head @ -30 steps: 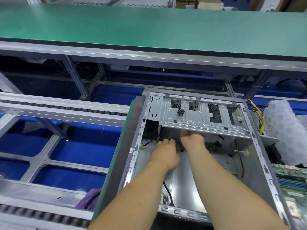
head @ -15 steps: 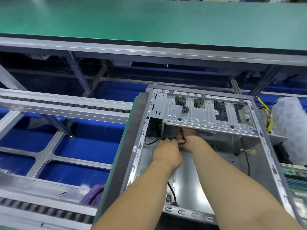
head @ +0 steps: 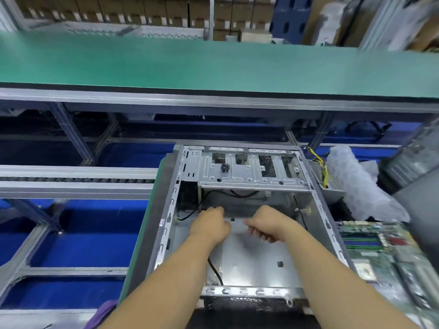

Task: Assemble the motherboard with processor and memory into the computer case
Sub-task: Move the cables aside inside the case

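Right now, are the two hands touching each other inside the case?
Apart. The head view shows a strip of the case floor between the left hand and the right hand.

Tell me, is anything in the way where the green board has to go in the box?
Yes. Both hands, left hand and right hand, are inside the case, and a black cable lies on its floor. The motherboard waits outside, right of it.
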Demonstrator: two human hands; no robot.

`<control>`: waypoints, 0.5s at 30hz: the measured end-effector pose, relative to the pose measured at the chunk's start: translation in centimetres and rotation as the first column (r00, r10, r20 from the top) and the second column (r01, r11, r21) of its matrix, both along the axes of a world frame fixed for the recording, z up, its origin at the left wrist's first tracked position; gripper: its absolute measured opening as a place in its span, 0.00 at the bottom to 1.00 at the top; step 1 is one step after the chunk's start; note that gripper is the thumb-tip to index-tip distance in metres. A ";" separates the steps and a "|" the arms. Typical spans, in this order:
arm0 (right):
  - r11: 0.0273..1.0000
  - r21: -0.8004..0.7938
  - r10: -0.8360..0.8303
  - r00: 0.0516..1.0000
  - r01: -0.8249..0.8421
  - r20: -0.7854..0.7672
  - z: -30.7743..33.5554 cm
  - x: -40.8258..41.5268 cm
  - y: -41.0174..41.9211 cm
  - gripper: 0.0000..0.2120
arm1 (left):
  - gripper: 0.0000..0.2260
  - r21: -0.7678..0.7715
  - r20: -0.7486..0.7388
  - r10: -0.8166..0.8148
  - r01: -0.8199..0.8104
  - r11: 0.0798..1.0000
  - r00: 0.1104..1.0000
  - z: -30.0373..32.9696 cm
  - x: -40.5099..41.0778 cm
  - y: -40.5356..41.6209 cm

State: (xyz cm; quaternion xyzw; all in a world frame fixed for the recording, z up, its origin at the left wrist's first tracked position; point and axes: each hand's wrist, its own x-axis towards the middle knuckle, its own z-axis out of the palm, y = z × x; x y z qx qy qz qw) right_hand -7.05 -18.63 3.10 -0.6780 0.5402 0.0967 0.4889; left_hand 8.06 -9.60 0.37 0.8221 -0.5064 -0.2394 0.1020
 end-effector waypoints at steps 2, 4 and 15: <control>0.986 -0.129 0.095 0.989 -0.109 -0.112 0.7 -1.8 -0.3 0.18 | 0.13 0.018 -0.012 -0.013 0.013 1.000 1.000 0.0 -0.2 0.0; 0.932 -0.317 0.108 0.967 -0.179 -0.230 0.9 -3.3 -0.5 0.17 | 0.11 0.033 -0.016 -0.012 0.013 0.999 1.000 0.0 -0.3 0.1; 0.907 -0.411 -0.087 0.912 -0.094 -0.401 -2.2 -5.7 0.0 0.16 | 0.06 0.119 -0.056 -0.010 0.016 0.993 0.998 0.0 -0.1 0.4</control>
